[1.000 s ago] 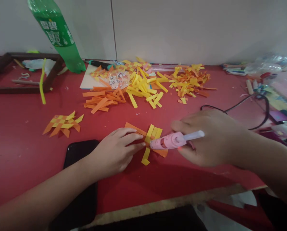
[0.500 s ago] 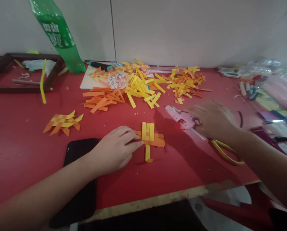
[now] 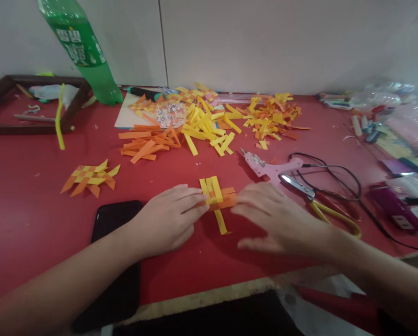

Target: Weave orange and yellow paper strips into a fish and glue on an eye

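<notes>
A small cross of woven yellow and orange paper strips (image 3: 217, 198) lies flat on the red table, its lower yellow strip curled at the end. My left hand (image 3: 170, 217) holds the left end of this weave with the fingertips, pinning it down. At the right end of the orange strips is my right hand (image 3: 275, 217), fingers apart and thumb spread, with nothing gripped; whether its fingertips touch the paper I cannot tell. Just beyond it lies a pink glue gun (image 3: 273, 168) beside scissors (image 3: 322, 203) with yellow and red handles.
Orange strips (image 3: 149, 142), yellow strips (image 3: 203, 123) and paper scraps (image 3: 272, 116) are heaped at the back. A woven paper fish (image 3: 89, 176) and a black phone (image 3: 116, 280) lie left. A green bottle (image 3: 86, 56) stands near a brown frame (image 3: 26, 129). Black cable (image 3: 361, 186) loops at right.
My right hand has left the glue gun, now lying on the table, and come left to the woven paper. The weave has tilted slightly; my left hand stays on it.
</notes>
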Tool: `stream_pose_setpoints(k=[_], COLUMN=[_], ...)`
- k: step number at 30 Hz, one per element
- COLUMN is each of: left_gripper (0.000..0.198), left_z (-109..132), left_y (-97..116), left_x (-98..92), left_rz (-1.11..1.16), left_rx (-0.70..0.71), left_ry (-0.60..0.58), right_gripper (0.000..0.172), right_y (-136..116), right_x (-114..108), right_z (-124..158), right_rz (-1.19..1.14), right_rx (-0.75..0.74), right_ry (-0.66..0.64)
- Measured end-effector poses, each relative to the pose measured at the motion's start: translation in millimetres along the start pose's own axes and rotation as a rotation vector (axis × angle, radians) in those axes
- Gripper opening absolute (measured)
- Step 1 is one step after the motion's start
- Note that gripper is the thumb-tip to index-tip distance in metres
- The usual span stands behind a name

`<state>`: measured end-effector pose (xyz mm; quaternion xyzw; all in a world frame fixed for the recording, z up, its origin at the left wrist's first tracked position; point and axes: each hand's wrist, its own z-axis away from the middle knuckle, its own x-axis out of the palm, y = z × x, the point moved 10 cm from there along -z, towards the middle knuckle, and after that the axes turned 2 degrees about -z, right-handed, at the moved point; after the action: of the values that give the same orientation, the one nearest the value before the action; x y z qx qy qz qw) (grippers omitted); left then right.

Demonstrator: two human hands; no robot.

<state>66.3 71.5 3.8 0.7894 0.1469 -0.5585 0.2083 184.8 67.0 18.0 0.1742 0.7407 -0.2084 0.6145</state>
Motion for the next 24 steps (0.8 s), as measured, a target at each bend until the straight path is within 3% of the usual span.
stream_pose_setpoints(k=[2,4,6,11,18,24], left_gripper=[0.038,0.038,0.038,0.034,0.030,0.032], left_z=[-0.3,-0.9,-1.4,-2.5,-4.5,-4.5], left_y=[0.5,0.7,0.9,1.5,5.2,7.1], left_x=[2.5,4.0,4.4,0.5,-2.4,-1.6], left_rz=[0.003,0.008,0.011,0.012,0.002,-0.020], left_rx=[-0.003,-0.011,-0.015,-0.002,0.024,0.038], left_ry=[-0.020,-0.040,-0.053,-0.035,-0.028,-0.033], right_gripper=[0.049,0.033,0.017,0.010,0.012,0.012], right_y=[-18.7,-24.1,-22.4,0.8,37.8,55.4], right_x=[9.2,13.1,10.8,-4.5,13.2,24.1], right_z=[-3.7,-5.9,-8.2,-19.2,-39.1,-43.6], right_rz=[-0.064,-0.136,-0.205,-0.393,-0.436,-0.531], right_rx=[-0.031,-0.031,-0.039,0.011,0.244,0.367], right_ry=[0.029,0.078,0.138,0.268,0.154,0.106])
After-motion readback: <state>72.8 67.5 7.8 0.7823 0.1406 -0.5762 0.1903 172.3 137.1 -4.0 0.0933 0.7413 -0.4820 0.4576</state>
